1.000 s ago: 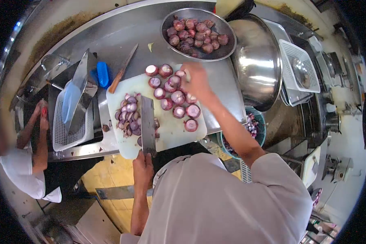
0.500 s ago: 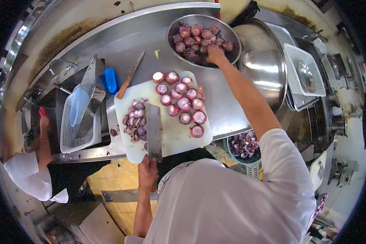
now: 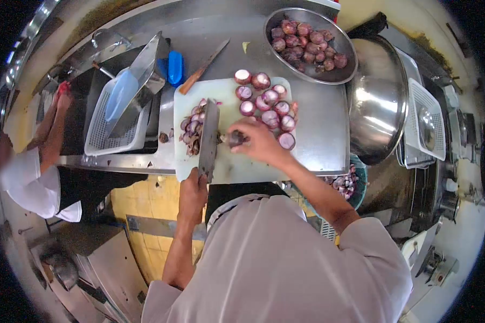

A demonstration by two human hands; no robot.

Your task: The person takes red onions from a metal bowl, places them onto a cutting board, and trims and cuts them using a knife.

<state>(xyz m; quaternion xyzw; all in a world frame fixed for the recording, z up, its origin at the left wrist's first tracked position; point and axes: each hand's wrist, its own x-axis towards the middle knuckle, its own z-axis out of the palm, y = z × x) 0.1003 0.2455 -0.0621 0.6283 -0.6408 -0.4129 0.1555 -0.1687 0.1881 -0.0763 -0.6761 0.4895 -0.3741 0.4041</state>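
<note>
My left hand (image 3: 193, 191) is closed round the handle of a cleaver (image 3: 209, 137), whose broad blade stands over the white cutting board (image 3: 231, 89). My right hand (image 3: 256, 141) grips a dark-skinned red onion (image 3: 236, 139) just right of the blade. Trimmed red onions (image 3: 270, 97) with pale cut faces cover the board's right side, some of them hidden behind my right hand. Left of the cleaver lies a pile of cut-off onion ends (image 3: 191, 129). A steel bowl (image 3: 350, 70) farther back holds several untrimmed onions (image 3: 307, 46).
A wooden-handled knife (image 3: 205, 67) touches the board's back-left corner, near a blue object (image 3: 175, 69). A large steel pot (image 3: 376, 97) stands right. Below the counter edge is a green tub (image 3: 359, 194) with onion pieces. At left, a co-worker (image 3: 35, 177) stands near a white basket (image 3: 137, 141).
My right hand has left the steel bowl and come to the board with an onion in it. My left hand still holds the cleaver. The head view has shifted.
</note>
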